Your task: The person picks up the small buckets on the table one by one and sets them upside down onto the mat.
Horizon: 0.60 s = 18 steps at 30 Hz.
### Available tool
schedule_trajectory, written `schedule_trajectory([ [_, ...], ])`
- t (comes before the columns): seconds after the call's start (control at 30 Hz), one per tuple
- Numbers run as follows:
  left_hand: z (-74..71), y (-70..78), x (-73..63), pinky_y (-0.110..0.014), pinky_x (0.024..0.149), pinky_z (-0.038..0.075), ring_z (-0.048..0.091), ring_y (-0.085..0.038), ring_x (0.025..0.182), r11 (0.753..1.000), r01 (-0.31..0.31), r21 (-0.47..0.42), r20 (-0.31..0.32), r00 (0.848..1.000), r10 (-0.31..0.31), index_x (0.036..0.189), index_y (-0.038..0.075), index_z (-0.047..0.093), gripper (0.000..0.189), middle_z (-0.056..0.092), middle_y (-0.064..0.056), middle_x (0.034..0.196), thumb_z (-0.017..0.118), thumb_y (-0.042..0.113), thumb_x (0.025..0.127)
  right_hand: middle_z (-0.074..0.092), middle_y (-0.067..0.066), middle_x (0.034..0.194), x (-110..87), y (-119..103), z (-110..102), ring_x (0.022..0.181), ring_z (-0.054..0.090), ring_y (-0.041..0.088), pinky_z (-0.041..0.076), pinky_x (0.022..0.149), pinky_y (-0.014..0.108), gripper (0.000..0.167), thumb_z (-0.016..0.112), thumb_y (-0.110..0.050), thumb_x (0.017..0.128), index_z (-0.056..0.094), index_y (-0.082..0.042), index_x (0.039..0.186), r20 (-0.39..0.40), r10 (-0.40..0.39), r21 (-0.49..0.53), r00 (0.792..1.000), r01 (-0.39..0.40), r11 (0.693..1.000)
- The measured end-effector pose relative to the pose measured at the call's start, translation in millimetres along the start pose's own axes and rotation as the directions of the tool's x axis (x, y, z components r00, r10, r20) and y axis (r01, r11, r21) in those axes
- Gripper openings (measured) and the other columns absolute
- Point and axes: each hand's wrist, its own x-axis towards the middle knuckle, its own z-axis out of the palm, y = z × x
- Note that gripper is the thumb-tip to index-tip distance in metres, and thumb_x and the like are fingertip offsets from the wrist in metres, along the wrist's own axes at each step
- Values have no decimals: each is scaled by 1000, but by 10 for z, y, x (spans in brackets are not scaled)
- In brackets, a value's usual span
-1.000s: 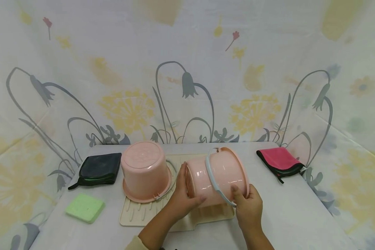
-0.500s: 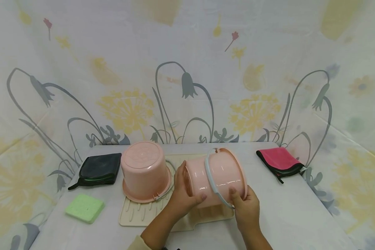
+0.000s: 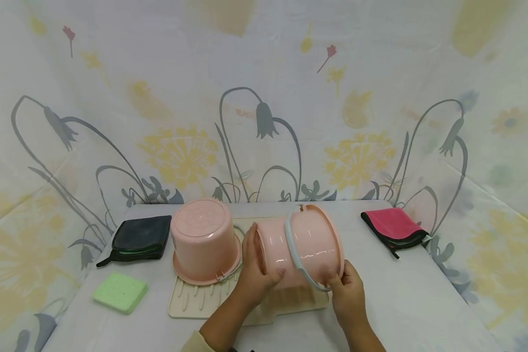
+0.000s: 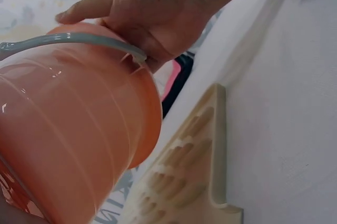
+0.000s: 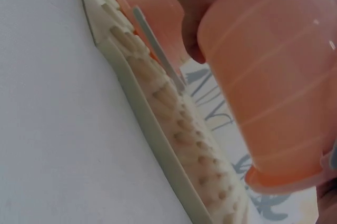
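Note:
A glossy pink bucket (image 3: 312,249) is held on its side above the drying mat, its bottom facing left and its rim facing right. Around its middle hangs a light blue-grey handle (image 3: 294,244). My left hand (image 3: 253,276) grips the bottom end, thumb on the near side and fingers along the base. At the lower part of the rim, my right hand (image 3: 349,296) pinches the edge; the left wrist view shows this hand (image 4: 158,13) beside the handle's joint. A second pink bucket (image 3: 204,234) stands upside down on the mat's left part.
The cream ridged drying mat (image 3: 193,300) lies under both buckets on a white-covered table (image 3: 405,303). A green sponge (image 3: 120,293) and a folded black cloth (image 3: 141,237) lie at left. At right is a folded pink cloth (image 3: 393,227) with black edging. A flower-patterned sheet (image 3: 264,58) hangs behind.
The held bucket has shifted slightly left, together with my left hand. My right thumb has slid lower, close to the rim. The other bucket, sponge and cloths stay in place.

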Motion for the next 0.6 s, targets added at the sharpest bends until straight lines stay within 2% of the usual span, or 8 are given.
schedule_trajectory([
  [0.1,-20,39,26,-49,100,50,41,-35,137,1000,-7,18,-6,1000,7,168,28,12,118,24,-8,165,80,34,71,67,4,91,34,48,-80,84,64,12,56,77,23,32,38,-15,114,60,7,106,47,-56,34,997,55,998],
  [0.17,-33,82,45,-51,100,50,40,-35,137,999,-4,48,-9,1000,5,167,31,12,118,24,-6,165,80,35,71,66,9,99,69,84,-148,91,65,15,56,83,23,44,26,-21,116,59,8,113,70,-35,-10,997,36,999],
  [0.2,-41,108,56,-53,101,49,39,-35,139,997,0,74,-11,1000,1,167,33,12,118,23,-5,166,80,36,71,66,10,102,89,97,-181,94,65,16,56,84,24,47,24,-25,116,59,6,116,73,12,-65,997,-7,998],
  [0.27,-63,166,81,-58,105,45,33,-35,145,991,6,132,-16,1000,-4,167,37,12,117,19,-3,169,80,38,71,66,11,108,129,122,-241,96,63,17,55,82,26,46,30,-32,116,61,2,120,76,138,-226,988,-118,967],
  [0.33,-90,224,109,-64,109,41,25,-35,152,983,8,184,-18,1000,-5,167,39,12,118,14,-2,172,81,41,71,68,9,110,161,161,-296,98,63,16,54,80,29,41,41,-36,114,63,-2,121,111,253,-410,961,-188,893],
  [0.4,-120,274,138,-68,111,38,19,-35,155,975,7,223,-12,1000,-5,167,40,12,118,10,-4,174,80,43,71,69,8,112,171,204,-339,99,63,16,52,79,31,33,55,-36,109,66,-7,119,161,336,-546,928,-200,814],
  [0.5,-166,332,176,-70,115,33,15,-35,158,961,-7,275,-7,1000,9,167,38,12,117,8,-7,175,79,49,72,66,10,123,144,271,-386,106,64,20,53,86,37,36,68,-34,102,67,-6,125,281,344,-617,896,-107,780],
  [0.6,-210,390,212,-70,117,29,14,-35,159,945,-33,326,-14,999,39,168,33,13,117,10,-8,175,77,52,72,60,13,138,91,311,-401,121,60,29,51,100,49,53,77,-36,95,63,-8,138,381,313,-647,870,10,762],
])
